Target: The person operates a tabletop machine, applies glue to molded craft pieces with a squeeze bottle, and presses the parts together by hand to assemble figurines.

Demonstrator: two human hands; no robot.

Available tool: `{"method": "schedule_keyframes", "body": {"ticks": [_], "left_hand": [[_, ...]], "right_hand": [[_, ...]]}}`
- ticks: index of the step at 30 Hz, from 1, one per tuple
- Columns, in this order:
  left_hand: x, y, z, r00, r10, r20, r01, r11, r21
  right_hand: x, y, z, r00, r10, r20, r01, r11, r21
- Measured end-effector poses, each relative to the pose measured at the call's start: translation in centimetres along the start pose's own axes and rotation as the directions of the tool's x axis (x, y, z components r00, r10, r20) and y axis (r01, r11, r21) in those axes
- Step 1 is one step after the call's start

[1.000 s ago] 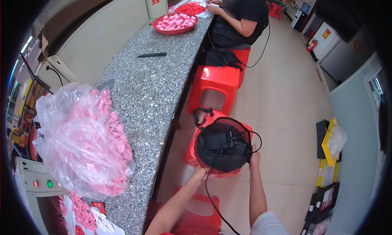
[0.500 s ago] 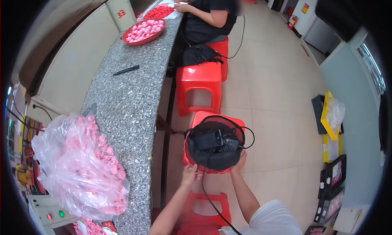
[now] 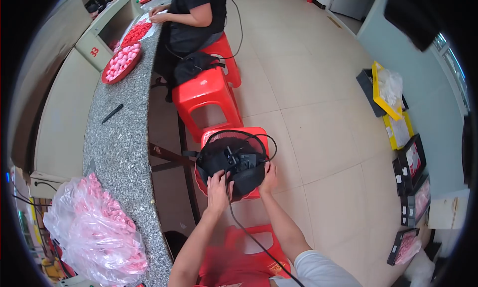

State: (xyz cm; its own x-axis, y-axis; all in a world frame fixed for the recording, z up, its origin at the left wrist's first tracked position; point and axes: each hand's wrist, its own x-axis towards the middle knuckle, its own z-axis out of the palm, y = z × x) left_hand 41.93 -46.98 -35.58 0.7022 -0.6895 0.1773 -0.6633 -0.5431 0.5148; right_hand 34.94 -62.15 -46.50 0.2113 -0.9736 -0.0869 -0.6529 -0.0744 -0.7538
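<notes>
So the black bag (image 3: 249,180) sits on the red stool right between both hands, left grip (image 3: 217,190) curled on its near rim, right grip (image 3: 269,177) at its side, looking soft and floppy but probably weighty, so I'd cradle it underneath.

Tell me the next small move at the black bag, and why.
Probably the left hand should ease the black cable aside: it runs over the near side of the bag, close by those fingers, while the right hand is at the bag's right side.
</notes>
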Motion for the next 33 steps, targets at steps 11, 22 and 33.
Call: {"method": "schedule_keyframes", "body": {"ticks": [11, 22, 33], "left_hand": [[-1.0, 0.5, 0.5, 0.992, 0.059, 0.115, -0.072, 0.991, 0.111], [-5.5, 0.9, -1.4, 0.994, 0.111, 0.003, -0.111, 0.993, 0.032], [-3.2, 0.2, -1.2, 0.78, -0.585, -0.222, 0.576, 0.81, -0.11]], "right_hand": [[0.2, 1.2, 0.7, 0.986, -0.093, -0.137, 0.103, 0.992, 0.067], [3.8, 8.1, 3.2, 0.995, -0.102, 0.009, 0.086, 0.879, 0.47], [11.2, -16.5, -3.9, 0.728, -0.395, 0.561, 0.287, 0.918, 0.275]]}}
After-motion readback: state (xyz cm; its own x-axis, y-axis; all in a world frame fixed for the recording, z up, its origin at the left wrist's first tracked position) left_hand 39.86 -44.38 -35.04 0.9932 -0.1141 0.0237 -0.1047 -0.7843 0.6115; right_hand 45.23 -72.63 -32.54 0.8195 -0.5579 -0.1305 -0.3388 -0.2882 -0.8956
